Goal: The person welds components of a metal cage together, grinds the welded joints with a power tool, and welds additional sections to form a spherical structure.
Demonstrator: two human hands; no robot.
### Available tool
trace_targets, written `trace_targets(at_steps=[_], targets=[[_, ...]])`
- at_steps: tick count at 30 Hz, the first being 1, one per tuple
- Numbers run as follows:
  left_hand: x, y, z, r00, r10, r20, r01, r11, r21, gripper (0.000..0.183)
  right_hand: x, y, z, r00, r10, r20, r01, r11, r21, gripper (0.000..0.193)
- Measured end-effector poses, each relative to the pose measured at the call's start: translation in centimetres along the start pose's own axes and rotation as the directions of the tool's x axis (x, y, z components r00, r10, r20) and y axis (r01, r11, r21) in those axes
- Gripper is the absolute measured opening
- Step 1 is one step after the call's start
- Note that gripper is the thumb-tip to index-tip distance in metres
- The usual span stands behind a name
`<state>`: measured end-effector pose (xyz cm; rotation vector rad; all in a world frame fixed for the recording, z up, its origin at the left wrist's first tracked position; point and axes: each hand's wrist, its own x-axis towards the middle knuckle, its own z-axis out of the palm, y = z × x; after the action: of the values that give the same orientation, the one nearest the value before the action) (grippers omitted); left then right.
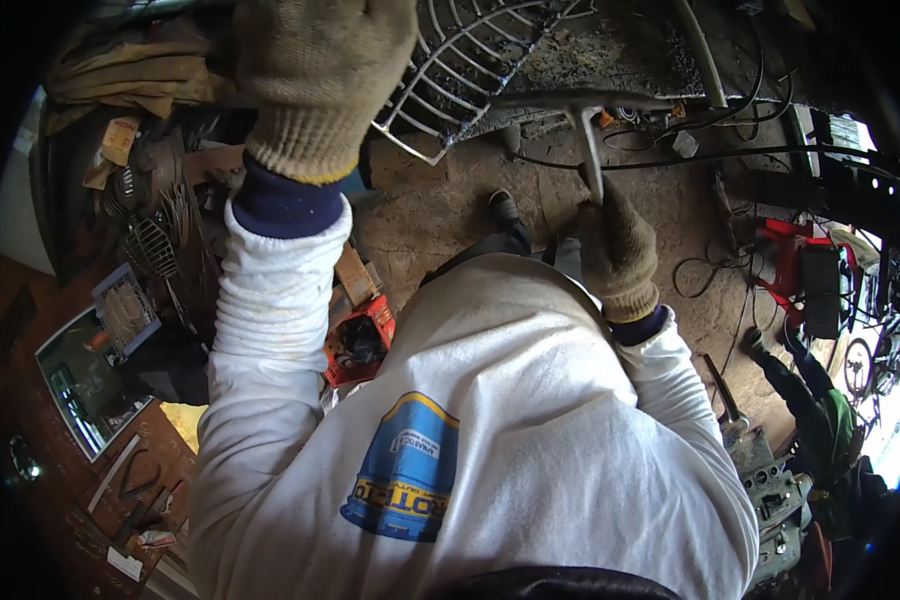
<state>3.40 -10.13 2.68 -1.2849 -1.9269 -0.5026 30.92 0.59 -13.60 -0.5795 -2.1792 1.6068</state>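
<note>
Hammer [591, 155] clamped in my right hand [620, 250]
Left hand [327, 75]'s up by the grille [460, 72], can't tell if it's gripping

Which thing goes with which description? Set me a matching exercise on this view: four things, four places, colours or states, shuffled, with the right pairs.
Things
1. Slim-headed hammer
2. Metal grille
3. Plastic crate
4. Long-sleeved shirt

Descriptions
A. Red, with dark contents
B. Gripped by the right hand
C. White, bearing a blue-and-yellow print
D. Next to the left hand in the picture

Right pairs: 1-B, 2-D, 3-A, 4-C
</note>
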Motion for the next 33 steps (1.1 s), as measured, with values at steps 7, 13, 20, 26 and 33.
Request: trace_targets(at_steps=[7,13,20,26,33], targets=[[0.6,1.5,0.7,0.99,0.135,-0.048,-0.142,0.973,-0.184,0.027,0.5,-3.2,-0.3,0.991,-0.113,0.073,0.127,0.968,-0.218,0.04],[1.1,3.2,0.4,0.98,0.191,-0.051,-0.197,0.958,-0.21,0.033,0.4,-1.8,-0.4,0.997,-0.03,-0.067,0.029,0.999,-0.013,0.042],[1.2,3.0,1.7,0.98,0.181,-0.088,-0.198,0.944,-0.263,0.028,0.7,-3.4,0.1,0.982,0.156,0.108,-0.128,0.965,-0.228,0.037],[1.4,3.0,1.2,0.979,0.184,-0.094,-0.202,0.941,-0.269,0.025,0.6,-2.1,-1.5,0.991,0.032,0.127,-0.024,0.998,-0.062,0.035],[1.2,2.1,1.6,0.962,0.231,-0.144,-0.26,0.934,-0.245,0.033,0.2,-2.3,-1.2,0.985,-0.174,0.016,0.175,0.977,-0.125,0.036]])
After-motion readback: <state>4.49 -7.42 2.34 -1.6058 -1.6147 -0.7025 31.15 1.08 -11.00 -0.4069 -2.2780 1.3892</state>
